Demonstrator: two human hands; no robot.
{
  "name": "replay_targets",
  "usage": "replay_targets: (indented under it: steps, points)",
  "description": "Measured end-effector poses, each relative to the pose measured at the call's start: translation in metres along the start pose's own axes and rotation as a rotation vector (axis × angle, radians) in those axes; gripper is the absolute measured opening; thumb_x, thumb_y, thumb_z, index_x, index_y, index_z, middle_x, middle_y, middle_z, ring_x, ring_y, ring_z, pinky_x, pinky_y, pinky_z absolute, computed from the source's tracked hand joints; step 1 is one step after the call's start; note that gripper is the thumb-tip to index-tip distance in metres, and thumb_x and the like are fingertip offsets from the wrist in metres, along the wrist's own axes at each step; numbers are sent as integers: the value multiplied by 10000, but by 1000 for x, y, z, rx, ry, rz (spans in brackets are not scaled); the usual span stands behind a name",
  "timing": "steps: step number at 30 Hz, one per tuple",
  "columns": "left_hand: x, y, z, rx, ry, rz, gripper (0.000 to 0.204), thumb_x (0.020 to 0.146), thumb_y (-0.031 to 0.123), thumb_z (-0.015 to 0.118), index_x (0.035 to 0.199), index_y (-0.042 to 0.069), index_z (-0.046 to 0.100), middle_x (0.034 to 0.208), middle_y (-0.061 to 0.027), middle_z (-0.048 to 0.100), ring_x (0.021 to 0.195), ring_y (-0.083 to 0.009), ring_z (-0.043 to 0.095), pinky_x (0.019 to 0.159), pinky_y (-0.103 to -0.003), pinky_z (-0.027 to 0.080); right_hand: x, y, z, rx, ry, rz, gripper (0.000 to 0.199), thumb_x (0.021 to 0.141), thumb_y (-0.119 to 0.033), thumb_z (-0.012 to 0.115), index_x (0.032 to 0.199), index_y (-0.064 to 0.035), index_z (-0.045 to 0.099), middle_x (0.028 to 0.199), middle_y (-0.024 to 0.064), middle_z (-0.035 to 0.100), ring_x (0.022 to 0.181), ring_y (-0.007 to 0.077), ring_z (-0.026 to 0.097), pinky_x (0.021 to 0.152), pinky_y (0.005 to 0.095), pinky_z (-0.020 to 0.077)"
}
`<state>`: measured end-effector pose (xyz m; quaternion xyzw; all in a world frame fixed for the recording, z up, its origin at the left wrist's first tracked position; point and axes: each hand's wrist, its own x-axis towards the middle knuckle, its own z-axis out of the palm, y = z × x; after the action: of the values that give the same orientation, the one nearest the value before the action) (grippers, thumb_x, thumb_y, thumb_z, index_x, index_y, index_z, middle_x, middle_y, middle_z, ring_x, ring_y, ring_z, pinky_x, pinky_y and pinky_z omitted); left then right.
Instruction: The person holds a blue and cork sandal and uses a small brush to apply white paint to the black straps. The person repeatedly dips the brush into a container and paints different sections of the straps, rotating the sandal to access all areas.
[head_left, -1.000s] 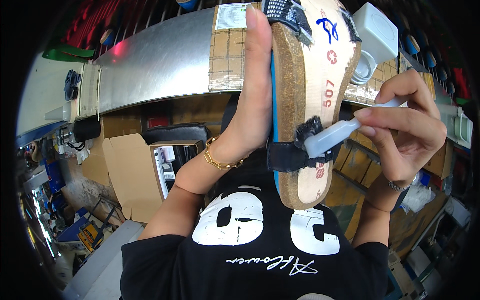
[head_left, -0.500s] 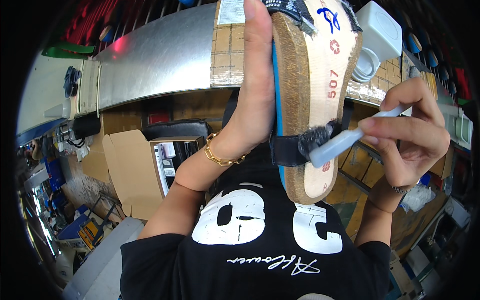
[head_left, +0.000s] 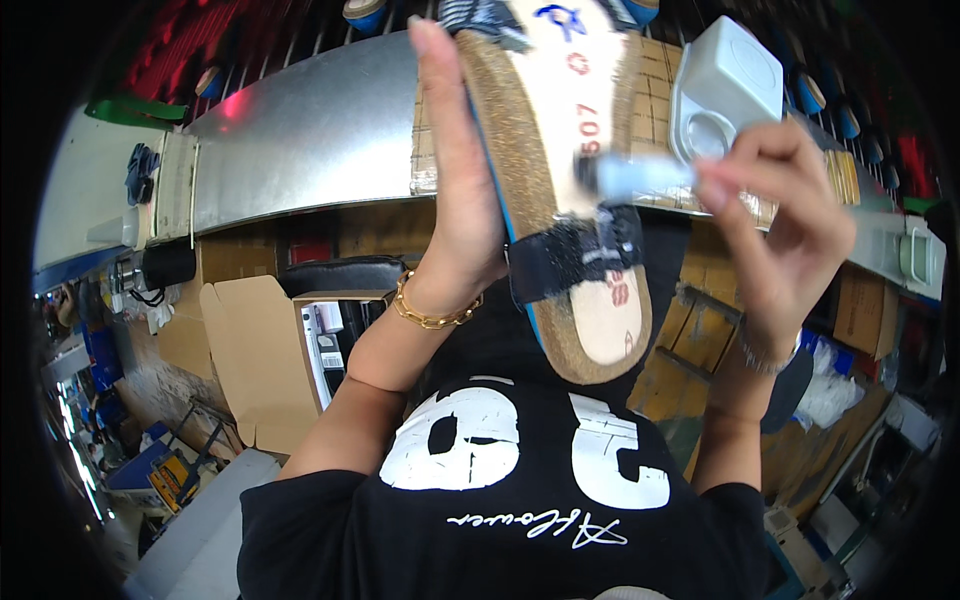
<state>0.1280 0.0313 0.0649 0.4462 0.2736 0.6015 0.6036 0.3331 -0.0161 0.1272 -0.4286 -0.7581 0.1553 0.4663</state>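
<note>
Workshop bench, cork sandal held up.
My left hand (head_left: 462, 200) grips the sandal (head_left: 560, 180), toe cut off; right hand (head_left: 775, 215) pinches a blurred brush (head_left: 635, 178).

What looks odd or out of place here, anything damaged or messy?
Nothing looks damaged or spilled. The left hand holds a cork-soled sandal upright by its edge, while the right hand works a pale brush against the footbed near the black strap. The brush is motion-blurred, so any smears cannot be judged.
</note>
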Motion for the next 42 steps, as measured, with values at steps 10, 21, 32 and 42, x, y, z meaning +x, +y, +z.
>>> replay_targets:
  steps: [10,21,32,42]
  points:
    - [-1,-4,-14,20,338,339,871,989,737,232,1476,38,414,1373,-181,586,1184,-233,654,992,-395,565,-41,-32,8,-205,87,149,342,528,-54,854,849,-172,833,782,11,593,681,131,498,624,271,338]
    - [-1,-2,-19,-81,276,271,852,995,728,250,1474,44,419,1371,-178,589,1174,-225,660,984,-393,570,-29,-24,5,-78,44,86,346,563,19,809,866,-145,835,815,2,594,648,102,481,551,233,330]
    - [11,5,-25,-326,-130,-159,837,1001,717,259,1473,46,422,1366,-176,594,1166,-220,664,979,-388,572,-26,-21,3,69,-39,71,295,554,-86,795,816,-210,842,782,-22,593,673,115,487,615,262,326]
    - [16,8,-8,-227,-184,-302,843,1004,717,239,1465,39,434,1349,-172,606,1160,-206,665,977,-370,568,-30,-8,-2,244,-163,149,200,554,-75,755,742,-103,816,794,59,594,725,154,533,622,248,353]
